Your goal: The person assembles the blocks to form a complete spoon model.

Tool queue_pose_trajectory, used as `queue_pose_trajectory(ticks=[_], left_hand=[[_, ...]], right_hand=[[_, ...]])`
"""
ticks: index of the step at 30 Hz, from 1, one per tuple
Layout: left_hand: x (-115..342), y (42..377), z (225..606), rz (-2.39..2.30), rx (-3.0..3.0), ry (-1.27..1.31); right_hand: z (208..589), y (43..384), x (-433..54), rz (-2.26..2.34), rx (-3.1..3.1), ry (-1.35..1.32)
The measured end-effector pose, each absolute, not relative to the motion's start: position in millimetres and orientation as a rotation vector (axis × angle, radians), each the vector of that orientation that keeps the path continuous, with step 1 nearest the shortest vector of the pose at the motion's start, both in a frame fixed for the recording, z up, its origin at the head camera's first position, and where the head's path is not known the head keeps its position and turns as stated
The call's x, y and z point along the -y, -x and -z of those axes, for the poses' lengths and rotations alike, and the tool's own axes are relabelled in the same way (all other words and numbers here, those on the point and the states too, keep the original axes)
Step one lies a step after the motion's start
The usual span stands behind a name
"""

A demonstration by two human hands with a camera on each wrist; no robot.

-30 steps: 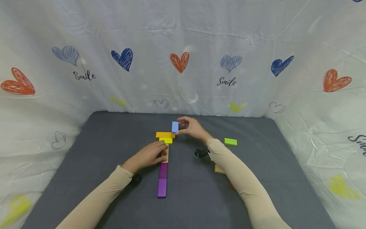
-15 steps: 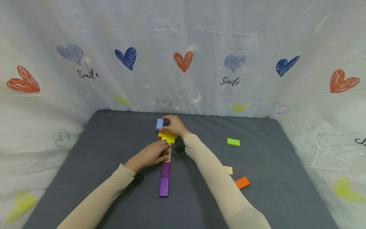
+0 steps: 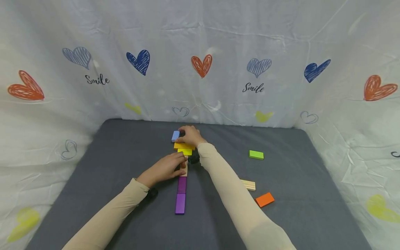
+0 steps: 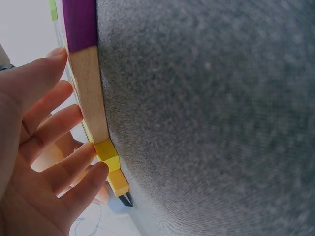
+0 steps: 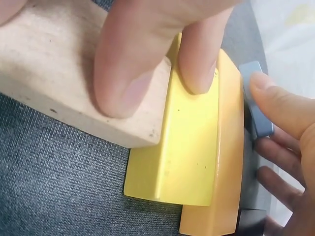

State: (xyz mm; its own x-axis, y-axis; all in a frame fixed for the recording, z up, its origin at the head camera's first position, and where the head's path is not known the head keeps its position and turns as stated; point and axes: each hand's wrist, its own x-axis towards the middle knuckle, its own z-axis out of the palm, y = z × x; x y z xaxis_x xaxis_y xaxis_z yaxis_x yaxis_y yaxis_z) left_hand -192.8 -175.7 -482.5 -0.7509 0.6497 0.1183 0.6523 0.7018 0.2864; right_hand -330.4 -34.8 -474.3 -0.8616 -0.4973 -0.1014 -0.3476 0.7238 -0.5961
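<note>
My right hand (image 3: 191,135) pinches a light blue block (image 3: 175,136) at the far end of a row of blocks. In the right wrist view, the thumb is on that block's face. A small dark piece (image 5: 253,222) shows beside it, near my lower fingers. My left hand (image 3: 164,169) lies over a plain wood block (image 4: 89,93), its extended fingertips touching that block and the yellow block (image 5: 189,142). An orange-yellow block (image 3: 185,146) lies crosswise just beyond the yellow one. Two purple blocks (image 3: 180,203) continue the row toward me.
To the right lie a green block (image 3: 256,155), a ridged wood block (image 3: 249,185) partly behind my right sleeve, and an orange block (image 3: 265,199). All are on the grey cloth (image 3: 134,142), with a white curtain (image 3: 218,34) behind.
My right hand has carried the blue block leftward to the far side of the orange-yellow block, where it now leans slightly. My left hand has kept its place on the row.
</note>
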Motion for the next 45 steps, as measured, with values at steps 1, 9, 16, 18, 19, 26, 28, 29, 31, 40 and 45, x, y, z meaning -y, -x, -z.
queue_pose_trajectory(ticks=[1,9,16,18,19,26,28,29,31,40,45], left_hand=[[175.5,192.9,482.3,0.488,2.897,1.101],[175.2,193.5,481.3,0.474,2.908,1.093],[173.6,192.6,481.5,0.468,2.898,1.097],[173.4,192.6,482.1,0.468,2.894,1.101],[173.3,192.7,482.2,0.469,2.895,1.1],[172.6,192.2,482.2,0.472,2.889,1.098],[172.6,191.8,481.5,0.473,2.896,1.091],[172.7,191.6,481.2,0.473,2.896,1.09],[173.3,191.6,480.8,0.469,2.903,1.083],[174.6,193.0,479.7,0.441,2.921,1.06],[173.2,192.7,481.9,0.456,2.91,1.069]], right_hand=[[474.3,330.7,34.5,0.848,-2.672,0.667],[473.5,330.2,34.1,0.835,-2.671,0.667],[474.3,328.6,35.4,0.81,-2.695,0.657],[475.1,328.6,35.4,0.811,-2.699,0.657],[475.5,328.6,35.4,0.813,-2.699,0.655],[474.4,328.4,32.2,0.804,-2.704,0.67],[472.5,329.2,28.5,0.821,-2.71,0.679],[471.2,329.9,26.0,0.829,-2.718,0.687],[467.3,331.6,19.5,0.855,-2.728,0.701],[451.4,338.2,-26.2,0.887,-2.776,0.79],[453.8,324.1,-70.8,0.863,-2.763,0.811]])
